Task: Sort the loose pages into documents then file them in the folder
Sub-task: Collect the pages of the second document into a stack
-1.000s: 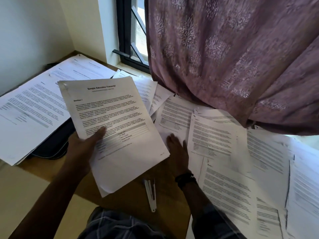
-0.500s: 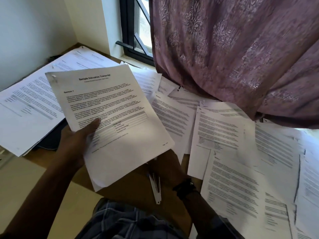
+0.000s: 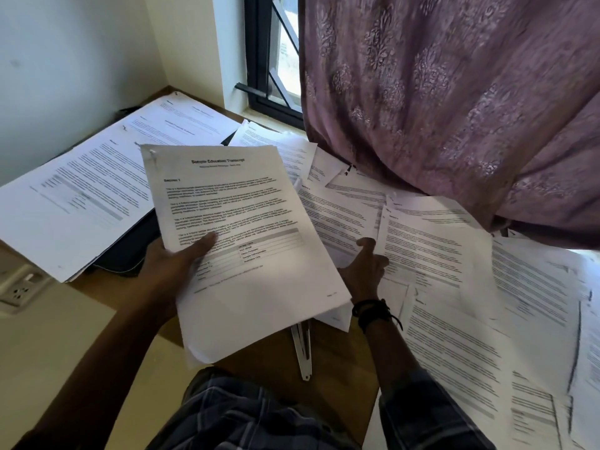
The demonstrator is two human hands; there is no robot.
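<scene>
In the left grip (image 3: 177, 261) a stapled document (image 3: 240, 228) headed "Sample Education Transcript" is held above the bench (image 3: 334, 362). The thumb is laid across the lower part of the front page and the fingers are hidden beneath. The sheets are fastened at the upper left corner. Just to the right, the right grip (image 3: 365, 271) is set down among the loose pages (image 3: 454, 319), thumb raised and fingers reaching the edge of one printed sheet; whether that sheet is pinched or merely touched cannot be told. A dark band (image 3: 373, 311) is worn at that wrist. Below the held document a slim white tool (image 3: 304, 355) lies on the bare wood, its upper end covered by the paper. The loose pages are spread overlapping across the right half of the bench and up towards the sill, partly under a mauve patterned curtain (image 3: 454, 92). On the left a dark folder (image 3: 130, 251) lies on the bench, largely covered by a stack of printed pages (image 3: 81, 203) that reaches into the corner of the walls. A wall socket (image 3: 19, 289) is fixed below the bench's left edge, and a dark-framed window (image 3: 263, 60) is seen beside the curtain.
</scene>
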